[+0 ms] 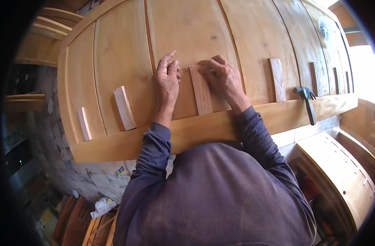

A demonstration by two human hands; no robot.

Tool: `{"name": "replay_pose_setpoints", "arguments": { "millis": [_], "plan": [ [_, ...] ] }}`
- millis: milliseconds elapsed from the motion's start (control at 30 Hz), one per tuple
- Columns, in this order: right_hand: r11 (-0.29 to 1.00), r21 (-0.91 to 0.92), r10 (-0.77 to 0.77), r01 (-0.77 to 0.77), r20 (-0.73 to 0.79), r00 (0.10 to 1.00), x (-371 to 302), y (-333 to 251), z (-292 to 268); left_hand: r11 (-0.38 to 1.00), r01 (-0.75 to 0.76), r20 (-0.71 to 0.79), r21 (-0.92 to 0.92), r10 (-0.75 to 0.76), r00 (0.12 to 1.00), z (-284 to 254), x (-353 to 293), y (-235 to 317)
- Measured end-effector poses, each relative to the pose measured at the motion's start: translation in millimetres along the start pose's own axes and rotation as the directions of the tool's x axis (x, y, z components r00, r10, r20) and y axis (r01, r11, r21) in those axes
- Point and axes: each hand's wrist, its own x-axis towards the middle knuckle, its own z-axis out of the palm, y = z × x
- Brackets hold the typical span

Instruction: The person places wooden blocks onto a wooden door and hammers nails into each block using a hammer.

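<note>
A large light-brown wooden panel point(177, 28), framed and grooved like a door, lies flat before me. On it, a narrow wooden block point(202, 96) stands out from the near frame rail, between my hands. My right hand point(226, 78) is at the block's far end, its thumb and fingers pinched together; anything between them is too small to make out. To the left of the block, my left hand point(167, 84) hovers over the panel, fingers loosely curled and thumb apart from the index finger. A claw hammer point(308, 106) rests across the near rail at the right.
Several similar blocks are spaced along the near rail, including one point(125, 107) at the left and one point(277, 80) at the right. Below right, another wooden panel point(335, 164) lies on a stack. A crumpled plastic bag point(103, 207) sits on wood pieces at the lower left.
</note>
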Motion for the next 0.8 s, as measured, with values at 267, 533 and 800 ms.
{"name": "replay_pose_setpoints", "arguments": {
  "millis": [267,533,800],
  "plan": [
    [0.999,-0.037,-0.015,0.016,0.031,0.999,3.1,7.6,0.1,0.976,-0.211,-0.040,-0.046,0.209,0.977,-1.4,4.3,-14.9],
    [0.999,-0.037,-0.023,0.026,0.095,0.995,8.5,15.1,-3.9,0.966,-0.206,-0.078,0.158,0.220,0.972,-32.1,-63.8,1.1],
    [0.998,-0.054,-0.035,0.043,0.136,0.990,10.7,15.1,-8.8,0.468,-0.630,0.404,0.621,0.497,0.768,-30.2,-116.4,5.6]
  ]
}}
